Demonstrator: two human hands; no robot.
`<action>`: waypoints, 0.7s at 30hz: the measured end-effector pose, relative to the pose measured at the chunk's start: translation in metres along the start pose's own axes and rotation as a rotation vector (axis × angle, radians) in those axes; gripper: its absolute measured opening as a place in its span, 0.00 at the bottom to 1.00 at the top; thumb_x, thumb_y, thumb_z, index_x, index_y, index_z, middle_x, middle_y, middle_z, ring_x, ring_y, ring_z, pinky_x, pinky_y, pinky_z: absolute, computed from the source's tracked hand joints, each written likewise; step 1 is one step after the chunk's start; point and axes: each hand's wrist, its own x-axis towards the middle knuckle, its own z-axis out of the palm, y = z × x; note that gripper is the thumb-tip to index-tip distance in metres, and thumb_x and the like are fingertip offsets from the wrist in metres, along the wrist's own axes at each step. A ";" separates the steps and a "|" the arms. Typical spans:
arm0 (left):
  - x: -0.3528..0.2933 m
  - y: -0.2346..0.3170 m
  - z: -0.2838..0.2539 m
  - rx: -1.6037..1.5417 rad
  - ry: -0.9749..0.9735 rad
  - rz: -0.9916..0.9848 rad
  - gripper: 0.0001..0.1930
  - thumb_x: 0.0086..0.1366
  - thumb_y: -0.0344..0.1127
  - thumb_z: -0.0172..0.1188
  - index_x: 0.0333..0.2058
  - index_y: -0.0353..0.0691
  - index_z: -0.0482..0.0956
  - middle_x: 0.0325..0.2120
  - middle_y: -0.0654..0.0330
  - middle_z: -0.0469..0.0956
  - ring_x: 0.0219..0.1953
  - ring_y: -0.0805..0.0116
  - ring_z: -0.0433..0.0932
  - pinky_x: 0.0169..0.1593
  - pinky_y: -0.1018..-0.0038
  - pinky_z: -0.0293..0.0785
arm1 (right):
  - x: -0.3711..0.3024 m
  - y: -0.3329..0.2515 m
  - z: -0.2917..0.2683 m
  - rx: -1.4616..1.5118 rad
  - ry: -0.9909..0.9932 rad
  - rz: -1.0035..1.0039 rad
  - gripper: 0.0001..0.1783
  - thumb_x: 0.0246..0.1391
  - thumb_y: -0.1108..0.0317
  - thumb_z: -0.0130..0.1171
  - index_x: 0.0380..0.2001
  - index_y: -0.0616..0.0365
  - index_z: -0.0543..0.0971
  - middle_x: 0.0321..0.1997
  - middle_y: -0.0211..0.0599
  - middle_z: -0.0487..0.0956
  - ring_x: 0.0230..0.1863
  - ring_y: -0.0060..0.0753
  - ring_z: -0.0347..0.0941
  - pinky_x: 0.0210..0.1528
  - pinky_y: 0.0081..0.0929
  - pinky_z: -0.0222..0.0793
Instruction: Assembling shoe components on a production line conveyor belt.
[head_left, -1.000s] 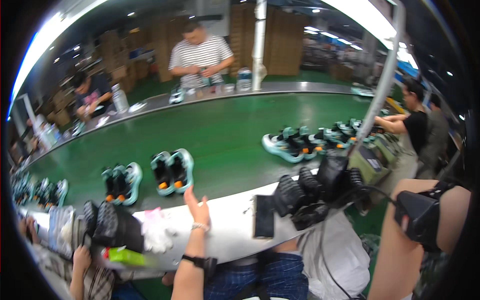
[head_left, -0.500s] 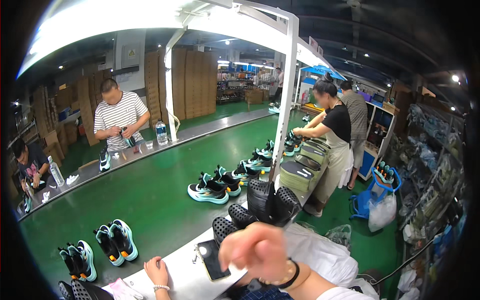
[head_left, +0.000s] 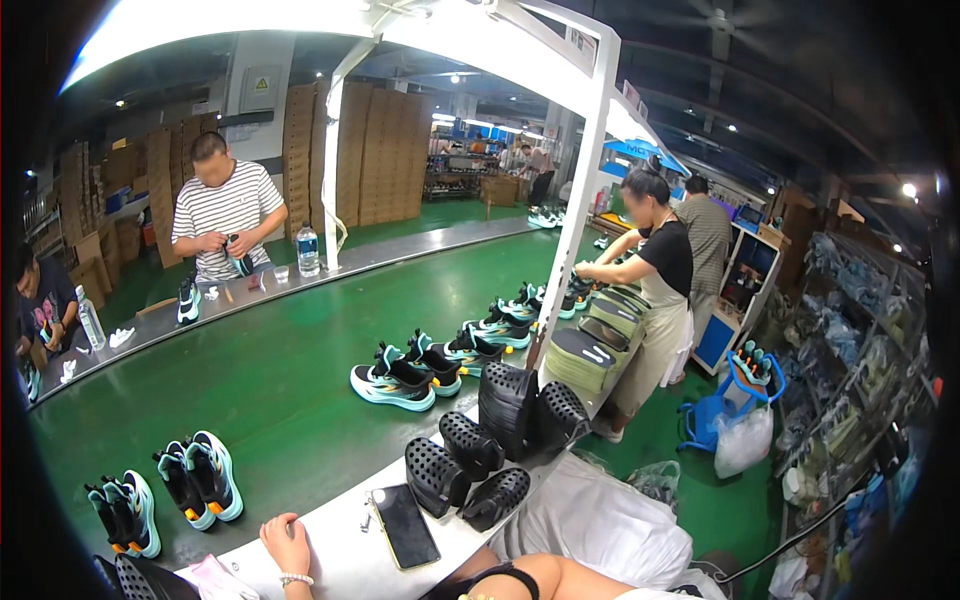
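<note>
My left hand (head_left: 286,543), a beaded bracelet on its wrist, lies on the white tabletop (head_left: 335,550) with its fingers loosely laid down and nothing in them. Right of it is a dark-screened phone (head_left: 406,527), with a small metal item (head_left: 368,514) by its edge. My right forearm (head_left: 565,577) crosses the lower edge, a black band round the wrist; the hand itself is out of the picture. Several black perforated clogs (head_left: 435,477) stand and lie just beyond the phone. A pale pink cloth (head_left: 215,578) lies left of my left hand.
Black and turquoise sneakers stand in pairs on the green conveyor (head_left: 290,380), near left (head_left: 202,480) and farther right (head_left: 393,380). A white post (head_left: 575,210) rises beyond the clogs. Co-workers handle shoes across the belt and at right. White sacking (head_left: 600,515) hangs beside the table.
My right hand, raised in front of the clogs before, has dropped below the lower edge, uncovering the phone and another clog. My left hand stays on the tabletop. The view has shifted slightly.
</note>
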 end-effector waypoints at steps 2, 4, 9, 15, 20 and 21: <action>-0.002 0.001 -0.003 0.012 0.009 0.000 0.04 0.55 0.30 0.58 0.30 0.39 0.77 0.31 0.57 0.77 0.42 0.57 0.73 0.63 0.58 0.54 | -0.004 0.007 0.011 -0.006 -0.006 -0.025 0.16 0.63 0.67 0.47 0.33 0.72 0.78 0.36 0.47 0.80 0.31 0.44 0.77 0.29 0.33 0.74; -0.002 -0.001 -0.005 0.008 0.021 -0.008 0.04 0.55 0.30 0.58 0.30 0.38 0.77 0.31 0.57 0.76 0.42 0.57 0.73 0.63 0.58 0.54 | -0.006 0.009 0.021 0.058 0.072 0.132 0.15 0.62 0.67 0.50 0.33 0.71 0.79 0.34 0.46 0.81 0.32 0.43 0.78 0.30 0.32 0.74; -0.003 -0.003 0.002 0.014 0.027 -0.003 0.05 0.55 0.29 0.58 0.31 0.38 0.77 0.31 0.57 0.76 0.42 0.58 0.73 0.63 0.59 0.55 | -0.009 0.024 0.010 0.250 0.167 0.397 0.09 0.60 0.72 0.54 0.33 0.68 0.79 0.30 0.43 0.81 0.31 0.39 0.79 0.33 0.29 0.74; 0.009 0.003 -0.015 -0.442 0.050 -0.167 0.07 0.63 0.28 0.53 0.38 0.37 0.76 0.35 0.60 0.77 0.44 0.63 0.75 0.59 0.64 0.62 | -0.023 0.023 -0.002 0.578 0.324 1.031 0.12 0.63 0.68 0.52 0.31 0.67 0.78 0.27 0.35 0.81 0.29 0.24 0.77 0.33 0.22 0.72; 0.014 0.128 -0.130 -1.266 0.039 -0.064 0.10 0.68 0.29 0.46 0.42 0.30 0.73 0.36 0.55 0.76 0.45 0.64 0.75 0.55 0.70 0.67 | -0.095 0.027 -0.029 0.352 0.020 1.207 0.14 0.63 0.64 0.51 0.35 0.65 0.78 0.22 0.33 0.78 0.26 0.23 0.74 0.30 0.21 0.69; 0.015 0.162 -0.150 -1.323 -0.063 0.044 0.10 0.68 0.28 0.45 0.42 0.29 0.73 0.36 0.54 0.76 0.45 0.61 0.75 0.56 0.68 0.67 | -0.113 0.022 -0.035 0.287 0.017 1.215 0.14 0.65 0.64 0.48 0.36 0.64 0.76 0.22 0.33 0.76 0.26 0.25 0.73 0.31 0.22 0.68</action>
